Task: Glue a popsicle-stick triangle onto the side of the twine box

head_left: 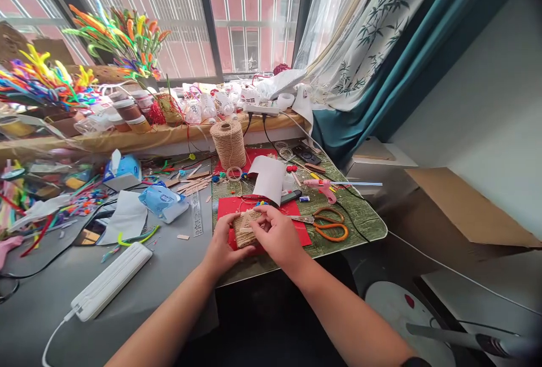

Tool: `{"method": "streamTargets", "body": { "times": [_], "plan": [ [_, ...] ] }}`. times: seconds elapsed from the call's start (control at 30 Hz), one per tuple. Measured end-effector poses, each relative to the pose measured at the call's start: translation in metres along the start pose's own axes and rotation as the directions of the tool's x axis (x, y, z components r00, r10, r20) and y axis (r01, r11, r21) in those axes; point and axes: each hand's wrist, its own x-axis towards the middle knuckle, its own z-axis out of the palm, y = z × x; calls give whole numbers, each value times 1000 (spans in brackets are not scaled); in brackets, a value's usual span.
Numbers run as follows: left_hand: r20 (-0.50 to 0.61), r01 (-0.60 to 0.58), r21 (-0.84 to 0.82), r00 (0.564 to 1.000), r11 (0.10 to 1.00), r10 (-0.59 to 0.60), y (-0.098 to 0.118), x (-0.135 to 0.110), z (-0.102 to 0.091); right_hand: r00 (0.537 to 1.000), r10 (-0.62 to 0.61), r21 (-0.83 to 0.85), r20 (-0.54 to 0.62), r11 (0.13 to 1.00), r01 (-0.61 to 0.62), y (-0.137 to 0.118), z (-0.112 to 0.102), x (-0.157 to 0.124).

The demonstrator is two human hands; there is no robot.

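Observation:
A small block wrapped in twine is held over a red sheet near the table's front edge. My left hand grips its left side, fingers and thumb around it. My right hand has its fingers pinched at the block's upper right, against a small pale wooden piece on its face; whether they hold that piece I cannot tell. Scissors with orange handles lie just right of my right hand. A white paper sheet and a big spool of twine stand behind the block.
A pink glue gun with a cable lies at the right. Left are a clear ruler, wooden sticks, a blue tissue pack and a white power bank-like box. The cluttered windowsill holds jars and pipe cleaners.

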Motion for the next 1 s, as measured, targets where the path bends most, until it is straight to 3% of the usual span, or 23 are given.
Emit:
{"method": "streamTargets", "body": {
  "times": [0.13, 0.37, 0.6, 0.77, 1.0],
  "plan": [
    [1, -36, -69, 999, 997, 36, -5, -1, -2, 970, -242, -283, -21, 932, 226, 1, 6, -2],
    [-28, -10, -150, 1000, 989, 6, -4, -2, 0, 874, -483, -423, 48, 783, 456, 16, -5, -18],
    [-98, -145, -27, 985, 989, 141, 4, -3, -4, 822, -566, -460, 57, 716, 525, 31, 3, -32],
    [-123, -165, 23, 978, 986, 167, 8, -2, -6, 786, -615, -457, 68, 681, 572, 44, 6, -37],
    [-117, -161, 33, 980, 986, 164, 5, -1, -5, 773, -632, -456, 45, 676, 579, 57, 9, -41]
  ]
}}
